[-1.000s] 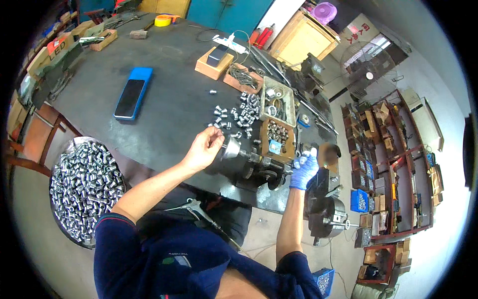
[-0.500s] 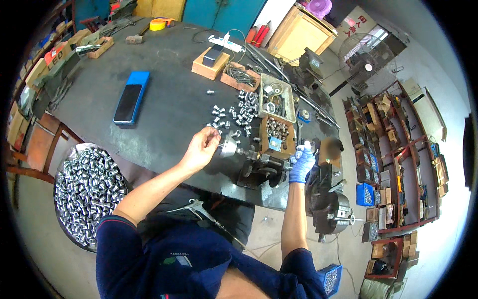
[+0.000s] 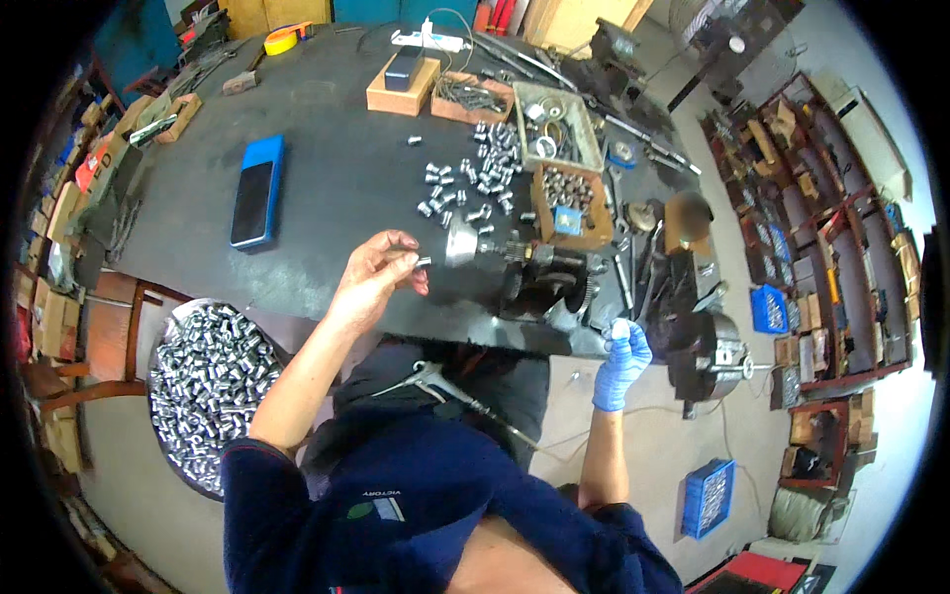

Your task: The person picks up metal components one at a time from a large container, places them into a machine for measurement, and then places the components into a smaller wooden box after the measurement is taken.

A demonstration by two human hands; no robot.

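My left hand (image 3: 374, 282) is pinched on a small silver metal fitting (image 3: 424, 261), just left of the round chuck (image 3: 461, 244) of a small bench fixture. The fixture's dark body (image 3: 542, 277), with a toothed wheel, stands at the table's front edge. To its lower right is my right hand (image 3: 622, 358) in a blue-and-white glove, fingers curled closed. What lies inside those fingers is hidden. Several loose silver fittings (image 3: 493, 168) are scattered on the table behind the chuck.
A large round tub of fittings (image 3: 213, 396) stands at the left beside a wooden chair. On the dark table (image 3: 327, 188) are a blue-cased phone (image 3: 256, 193), a box of small parts (image 3: 572, 203) and a grey tray (image 3: 529, 99). A vise (image 3: 708, 346) sits at the right.
My left hand has come away from the chuck, leftward, with a fitting between its fingers. My right hand has moved down and toward me. The whole view has shifted.
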